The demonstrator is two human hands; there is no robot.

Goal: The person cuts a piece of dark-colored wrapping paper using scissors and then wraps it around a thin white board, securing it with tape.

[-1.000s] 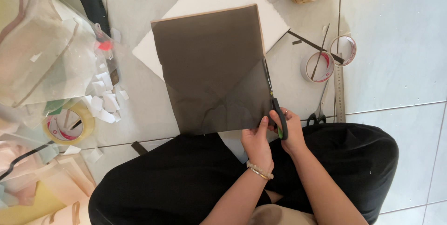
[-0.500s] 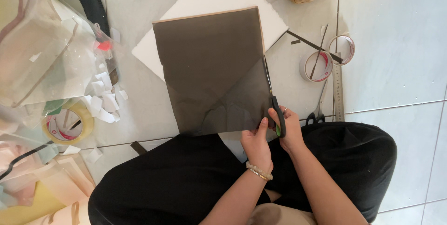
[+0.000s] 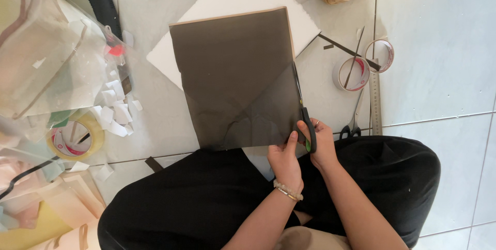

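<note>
Nothing much moved: my left hand (image 3: 283, 159) still pinches the thin, bendy dark brown sheet (image 3: 237, 79)'s bottom edge, right hand (image 3: 321, 141) squeezing green-handled scissors (image 3: 305, 115).

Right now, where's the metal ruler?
In the head view, the metal ruler lies on the tiled floor at the right, just right of the two tape rolls and the spare scissors, its near end by the person's knee.
</note>
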